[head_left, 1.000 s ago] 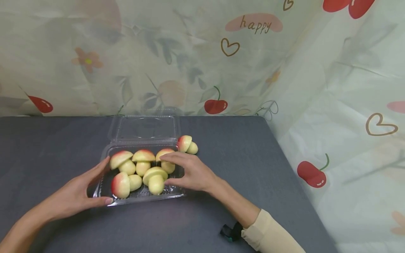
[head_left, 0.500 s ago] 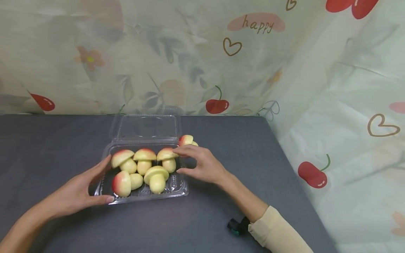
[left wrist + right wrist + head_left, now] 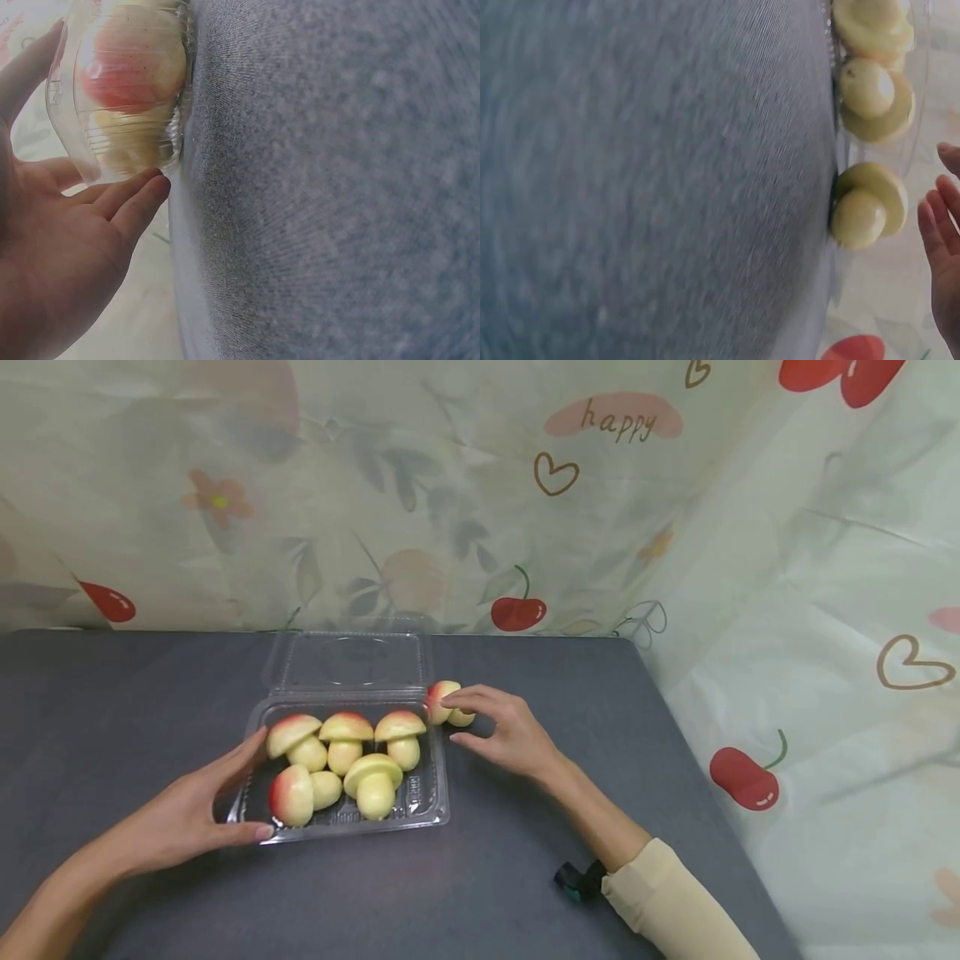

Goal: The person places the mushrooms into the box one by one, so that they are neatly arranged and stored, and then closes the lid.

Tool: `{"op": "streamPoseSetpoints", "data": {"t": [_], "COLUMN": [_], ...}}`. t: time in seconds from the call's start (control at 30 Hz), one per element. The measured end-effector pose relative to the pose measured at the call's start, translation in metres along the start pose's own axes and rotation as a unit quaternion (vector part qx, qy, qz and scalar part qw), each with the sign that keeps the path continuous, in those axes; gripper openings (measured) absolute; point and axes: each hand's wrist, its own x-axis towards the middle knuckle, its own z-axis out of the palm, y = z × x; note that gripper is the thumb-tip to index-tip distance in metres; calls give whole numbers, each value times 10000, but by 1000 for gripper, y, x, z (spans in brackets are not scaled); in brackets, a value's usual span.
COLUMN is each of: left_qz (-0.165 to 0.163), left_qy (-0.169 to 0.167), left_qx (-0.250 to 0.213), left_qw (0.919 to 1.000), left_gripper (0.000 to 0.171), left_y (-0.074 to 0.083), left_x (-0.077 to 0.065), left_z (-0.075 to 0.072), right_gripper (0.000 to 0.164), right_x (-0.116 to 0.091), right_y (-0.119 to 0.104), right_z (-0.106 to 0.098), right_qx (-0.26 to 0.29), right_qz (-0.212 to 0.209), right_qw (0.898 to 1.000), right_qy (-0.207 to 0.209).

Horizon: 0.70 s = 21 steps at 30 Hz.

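A clear plastic clamshell box (image 3: 442, 789) lies on the table in the head view, its lid (image 3: 348, 662) folded back. Inside are several toy mushrooms (image 3: 377, 795) with cream stems and red-tinged caps. My left hand (image 3: 176, 818) holds the box's left end between thumb and fingers; the left wrist view shows fingertips (image 3: 154, 187) against its side. One loose mushroom (image 3: 462, 718) lies outside, by the box's back right corner. My right hand (image 3: 513, 735) hovers over it, thumb and fingers apart; the right wrist view shows a gap between the fingers and this mushroom (image 3: 859, 217).
The dark grey table (image 3: 525, 827) ends at a patterned curtain (image 3: 450, 485) behind and another on the right. A small black device (image 3: 577, 881) sits at the right wrist, beside the beige sleeve (image 3: 667, 893).
My right hand has moved from above the box's right side, back and to the right, to the loose mushroom. The left hand stays at the box's left end.
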Motion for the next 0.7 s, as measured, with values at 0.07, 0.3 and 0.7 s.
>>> {"op": "streamPoseSetpoints", "data": {"t": [0.07,0.3,0.7], "left_qz": [-39,-43,-50], "left_qy": [-28,-83,-91], "left_qx": [-1,-44,-40], "left_qw": [10000,9999,9999], "left_gripper": [117,118,117], "left_y": [0,1,1], "left_x": [0,1,0], "left_z": [0,-1,-1], "right_gripper": [43,44,64], "right_x": [-1,0,4], "right_y": [5,20,41], "right_z": [-1,-5,-7], "right_qx": [-69,-278,-458], "right_qz": [-3,26,141], "right_qw": [10000,9996,9963], "right_qy": [45,51,-714]}}
